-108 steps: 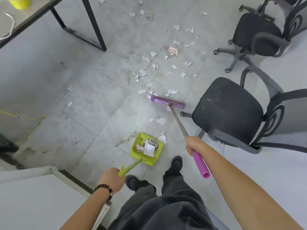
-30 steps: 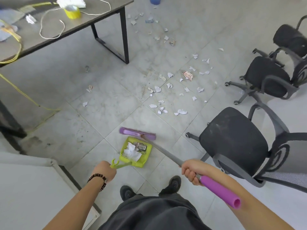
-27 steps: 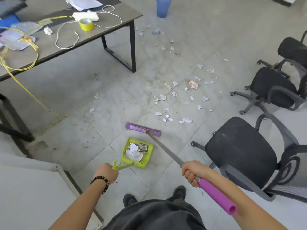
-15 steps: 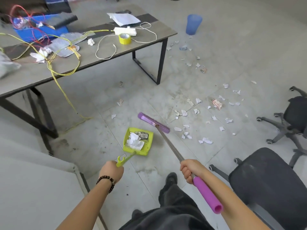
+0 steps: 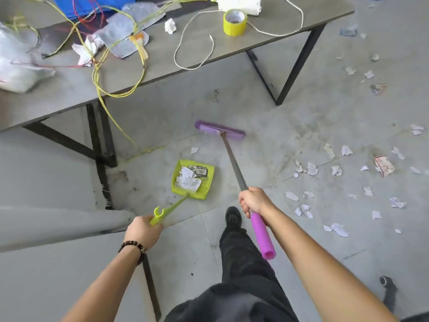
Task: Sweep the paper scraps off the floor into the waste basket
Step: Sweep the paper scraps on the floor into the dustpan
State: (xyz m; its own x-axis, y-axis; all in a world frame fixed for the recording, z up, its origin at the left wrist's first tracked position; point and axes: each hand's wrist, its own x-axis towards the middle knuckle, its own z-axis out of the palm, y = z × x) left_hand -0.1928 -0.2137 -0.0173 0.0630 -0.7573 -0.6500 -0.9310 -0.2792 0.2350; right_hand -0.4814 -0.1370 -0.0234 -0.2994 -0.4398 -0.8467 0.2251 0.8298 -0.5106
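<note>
My left hand (image 5: 143,231) grips the long handle of a lime-green dustpan (image 5: 204,180), which is loaded with white paper scraps and a barcoded wrapper. My right hand (image 5: 254,200) holds the shaft of a purple broom just above its pink grip; the broom head (image 5: 219,130) is on or just over the floor beyond the dustpan. Several paper scraps (image 5: 312,168) lie scattered over the grey tiles to the right, and one scrap (image 5: 194,150) lies just beyond the pan. No waste basket is in view.
A grey table (image 5: 197,54) with black legs stands ahead, carrying yellow tape (image 5: 235,22), cords and yellow wires that hang to the floor. A pale surface (image 5: 46,228) fills the lower left. My shoe (image 5: 233,217) is between the hands.
The view has swung left toward the table; the chairs and blue cup left the frame. Both hands still hold dustpan and broom, and the broom head now sits further past the pan.
</note>
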